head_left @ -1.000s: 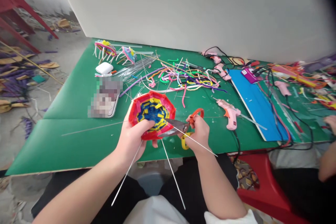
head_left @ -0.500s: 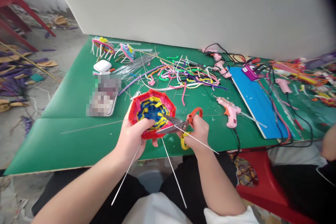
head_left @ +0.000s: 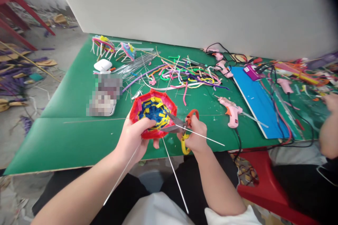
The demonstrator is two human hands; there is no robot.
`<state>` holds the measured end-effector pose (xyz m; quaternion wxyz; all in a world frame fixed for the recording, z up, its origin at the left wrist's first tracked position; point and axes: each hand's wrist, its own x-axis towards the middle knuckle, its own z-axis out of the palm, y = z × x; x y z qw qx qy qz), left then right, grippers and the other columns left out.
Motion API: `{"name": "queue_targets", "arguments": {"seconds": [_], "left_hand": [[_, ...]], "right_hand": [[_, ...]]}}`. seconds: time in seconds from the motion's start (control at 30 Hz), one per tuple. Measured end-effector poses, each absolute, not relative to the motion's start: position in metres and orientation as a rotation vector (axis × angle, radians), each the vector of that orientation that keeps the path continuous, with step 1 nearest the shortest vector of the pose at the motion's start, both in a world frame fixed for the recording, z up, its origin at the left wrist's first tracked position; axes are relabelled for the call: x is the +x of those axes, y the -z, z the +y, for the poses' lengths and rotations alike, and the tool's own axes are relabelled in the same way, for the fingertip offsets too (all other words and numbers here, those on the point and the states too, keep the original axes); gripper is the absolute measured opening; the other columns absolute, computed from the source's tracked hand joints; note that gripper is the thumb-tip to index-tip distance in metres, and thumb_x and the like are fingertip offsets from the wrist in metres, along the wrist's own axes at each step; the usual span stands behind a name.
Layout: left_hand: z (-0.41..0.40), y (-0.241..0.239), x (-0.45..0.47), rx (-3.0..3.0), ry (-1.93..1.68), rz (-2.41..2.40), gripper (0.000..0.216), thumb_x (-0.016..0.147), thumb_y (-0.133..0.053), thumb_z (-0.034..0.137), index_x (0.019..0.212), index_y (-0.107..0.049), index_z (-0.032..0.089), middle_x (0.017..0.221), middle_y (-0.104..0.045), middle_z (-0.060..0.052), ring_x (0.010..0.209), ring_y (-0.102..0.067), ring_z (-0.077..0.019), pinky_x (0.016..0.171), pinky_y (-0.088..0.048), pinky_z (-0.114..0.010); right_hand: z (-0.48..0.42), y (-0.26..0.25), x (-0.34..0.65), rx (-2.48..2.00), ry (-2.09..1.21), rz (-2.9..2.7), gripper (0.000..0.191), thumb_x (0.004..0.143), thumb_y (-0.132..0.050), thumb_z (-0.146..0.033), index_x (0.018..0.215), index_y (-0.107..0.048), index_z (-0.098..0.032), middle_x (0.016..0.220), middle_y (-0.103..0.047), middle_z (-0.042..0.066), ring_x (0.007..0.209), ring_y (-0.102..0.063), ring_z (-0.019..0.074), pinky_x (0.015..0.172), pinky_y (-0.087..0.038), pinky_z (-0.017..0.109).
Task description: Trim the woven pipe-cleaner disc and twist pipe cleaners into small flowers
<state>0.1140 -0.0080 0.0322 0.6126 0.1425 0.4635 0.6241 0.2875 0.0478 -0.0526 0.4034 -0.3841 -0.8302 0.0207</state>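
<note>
My left hand (head_left: 133,135) grips a small round woven piece (head_left: 153,116) of fuzzy pipe cleaners, with a red rim and rings of yellow and blue inside. Its thumb presses on the inner face; the other fingers are mostly hidden beneath. Several thin stiff wires (head_left: 175,174) stick out from the rim. Scissors (head_left: 169,128) with one orange and one yellow handle loop are held in my right hand (head_left: 196,135). Their blades are parted at the right side of the rim, around the base of a wire that points right.
Loose pipe cleaners (head_left: 182,75) and a bundle of wires (head_left: 136,65) lie behind. A phone (head_left: 105,95) and a white case (head_left: 102,65) are left. Rightward are a pink glue gun (head_left: 231,110), a blue board (head_left: 260,102), cords and another person's arm (head_left: 329,133). Two small woven umbrellas (head_left: 104,46) stand at the back.
The scissors have tilted slightly and moved a little left. The wires on the piece have shifted angle slightly. At the far right, the other person's hand has come into view over the table.
</note>
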Motion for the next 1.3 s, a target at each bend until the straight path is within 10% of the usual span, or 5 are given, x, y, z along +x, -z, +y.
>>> {"name": "queue_targets", "arguments": {"seconds": [1.3], "left_hand": [[-0.005, -0.033, 0.109, 0.321, -1.422, 1.119, 0.011, 0.058, -0.060, 0.011, 0.067, -0.055, 0.013, 0.044, -0.053, 0.003, 0.029, -0.046, -0.0101, 0.023, -0.039, -0.019]], "right_hand": [[0.044, 0.040, 0.287, -1.210, -0.174, -2.197, 0.059, 0.054, -0.059, -0.075, 0.070, -0.036, -0.023, 0.053, -0.049, -0.003, 0.043, -0.046, 0.0124, 0.043, -0.034, 0.025]]}}
